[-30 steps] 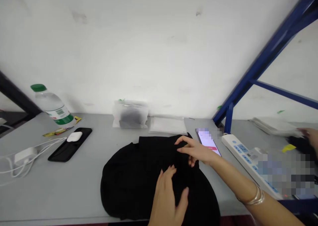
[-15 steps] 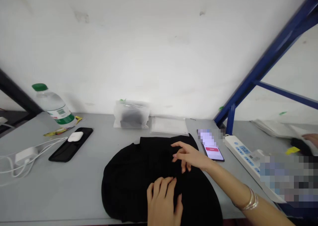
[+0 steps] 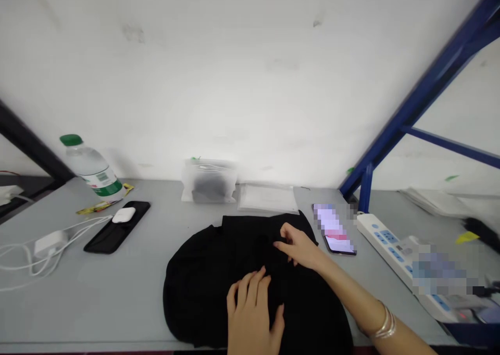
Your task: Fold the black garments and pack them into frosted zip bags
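head view: a black garment (image 3: 234,277) lies spread on the grey table (image 3: 117,298), at the near centre of the scene, its near edge reaching the table's near edge. the left hand (image 3: 252,313) rests palm down on the near middle of the garment, fingers released and spread flat on the cloth, grasping nothing. the right hand (image 3: 299,245) lies on the far right part of the garment, fingers bent and drawn together at the cloth; whether they pinch a fold cannot be told. metal bangles (image 3: 385,324) sit on the right wrist. just right of the garment, a phone (image 3: 336,230) lies flat with a lit screen, close to the right hand but apart from it. further right, a white power strip (image 3: 394,245) runs along the table beside a blue frame post (image 3: 365,191). at the far edge, behind the garment, stand a translucent bag with dark contents (image 3: 209,180) and a flat clear packet (image 3: 267,198), side by side. at the left, well apart from the garment, a black case (image 3: 117,227) carries a white earbud case (image 3: 123,215); a water bottle with a green cap (image 3: 91,167) stands behind it, and a white charger with cable (image 3: 47,243) lies at the far left.
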`<state>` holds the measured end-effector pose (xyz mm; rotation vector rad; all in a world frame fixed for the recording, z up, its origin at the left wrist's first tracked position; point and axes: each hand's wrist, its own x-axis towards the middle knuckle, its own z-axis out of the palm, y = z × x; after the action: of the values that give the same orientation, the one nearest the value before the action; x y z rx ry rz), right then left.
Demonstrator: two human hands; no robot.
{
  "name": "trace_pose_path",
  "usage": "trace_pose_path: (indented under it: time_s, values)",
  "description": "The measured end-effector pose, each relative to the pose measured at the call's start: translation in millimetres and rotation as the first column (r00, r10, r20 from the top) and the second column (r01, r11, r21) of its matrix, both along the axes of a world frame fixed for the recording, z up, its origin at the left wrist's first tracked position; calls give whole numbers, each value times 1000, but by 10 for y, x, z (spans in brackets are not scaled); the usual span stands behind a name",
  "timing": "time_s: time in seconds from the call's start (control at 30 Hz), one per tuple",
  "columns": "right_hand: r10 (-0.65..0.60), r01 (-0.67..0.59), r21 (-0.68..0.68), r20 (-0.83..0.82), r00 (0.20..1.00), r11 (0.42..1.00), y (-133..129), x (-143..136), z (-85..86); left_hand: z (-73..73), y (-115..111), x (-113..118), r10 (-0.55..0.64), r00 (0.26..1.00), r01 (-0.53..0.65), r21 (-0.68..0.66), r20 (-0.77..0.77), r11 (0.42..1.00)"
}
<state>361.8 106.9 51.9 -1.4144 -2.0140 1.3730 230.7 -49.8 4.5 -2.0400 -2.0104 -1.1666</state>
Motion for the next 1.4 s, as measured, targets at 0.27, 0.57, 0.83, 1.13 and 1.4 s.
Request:
trace_pose_path:
  time_s: [0.27,0.57,0.83,1.13,1.4]
  values:
    - [-117,75,-188,-226,967,979,-88,-324,239,187,93,-13,91,990,-65,-224,109,973]
    - [122,-158,-45,-438,891,986,-100,-573,263,337,-51,-238,248,914,-159,-279,322,947]
    - [354,-338,649,113,929,681,-400,-504,84,375,-145,-551,330,943,-298,-328,45,896]
    - [261,-482,631,415,872,608,-663,-547,-119,403,-170,-1426,727,682,-681,-429,-77,594]
    - [185,-386,679,351,918,625,-654,-511,-122,526,12,-1343,297,902,-276,-112,313,955]
